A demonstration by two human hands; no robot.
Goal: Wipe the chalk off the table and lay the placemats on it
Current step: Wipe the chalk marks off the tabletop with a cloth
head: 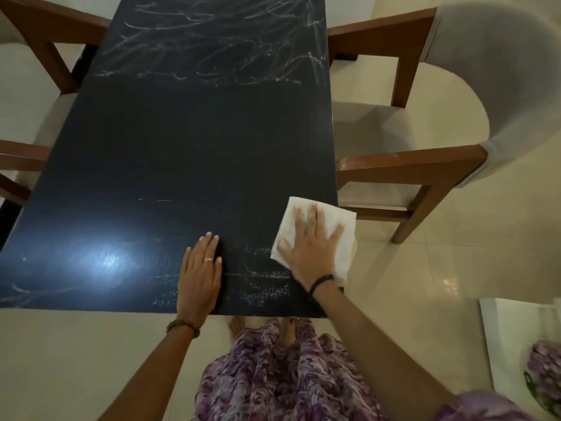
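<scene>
Fingers [312, 217] of the right hand [309, 250] spread flat, pressing a white cloth [340, 220] on the dark bench [182, 147]. Left hand [200, 268] lies flat beside faint chalk [267, 278]. Wooden chairs [425, 165] flank it, seemingly cushioned.

Your left hand [200, 270] lies flat, palm down, fingers straight and together, pointing toward 12 o'clock; a ring sits on one finger and a beaded band on the wrist. Your right hand [309, 247] is also flat, fingers spread and pointing toward 12 to 1 o'clock, with a dark band at the wrist. Both forearms are bare, reaching up from 6 o'clock, the right one angling in from 5 o'clock.
</scene>
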